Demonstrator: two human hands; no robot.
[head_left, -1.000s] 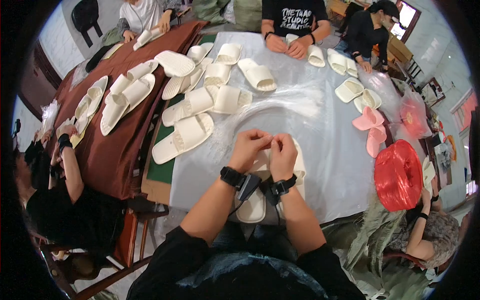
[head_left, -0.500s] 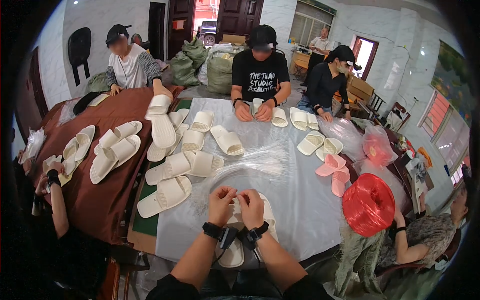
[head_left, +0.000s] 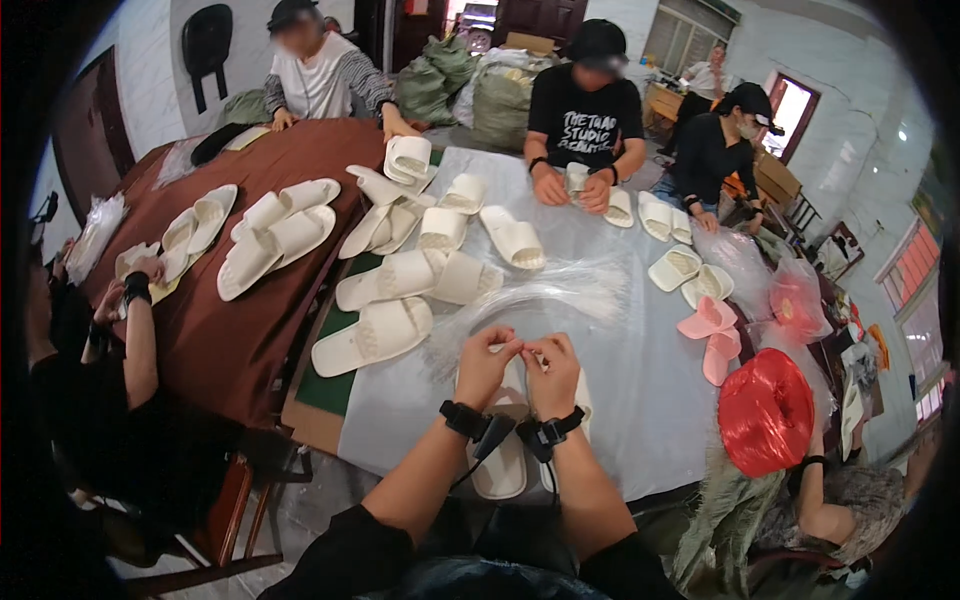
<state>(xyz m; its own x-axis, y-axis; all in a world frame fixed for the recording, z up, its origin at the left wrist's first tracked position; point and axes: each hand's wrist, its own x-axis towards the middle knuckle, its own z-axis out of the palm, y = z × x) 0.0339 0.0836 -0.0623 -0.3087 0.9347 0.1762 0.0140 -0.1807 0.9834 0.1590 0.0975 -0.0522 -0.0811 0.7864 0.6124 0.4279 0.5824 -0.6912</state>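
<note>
My left hand (head_left: 487, 365) and my right hand (head_left: 552, 372) are held close together above the near edge of the table, thumbs and fingertips pinched. Whatever they pinch, if anything, is too fine to make out. Directly below them lies a pair of cream slippers (head_left: 501, 465), toes and straps partly covered by my hands and wrists. Just beyond my fingers is a fanned bundle of thin clear plastic strands (head_left: 570, 290). To the left of it, several more cream slippers (head_left: 372, 338) lie in overlapping pairs.
A red roll of plastic twine (head_left: 766, 412) stands at the right edge, with pink slippers (head_left: 722, 352) beside it. Clear plastic bags (head_left: 800, 300) lie behind. Co-workers sit around; one handles a slipper (head_left: 577, 180) across the table. A brown-covered table (head_left: 200, 350) adjoins left.
The whole view has shifted, so the scene sits higher and further right. At the far left, a co-worker's slippers have come down onto the pile. My hands stay pinched together above the pair.
</note>
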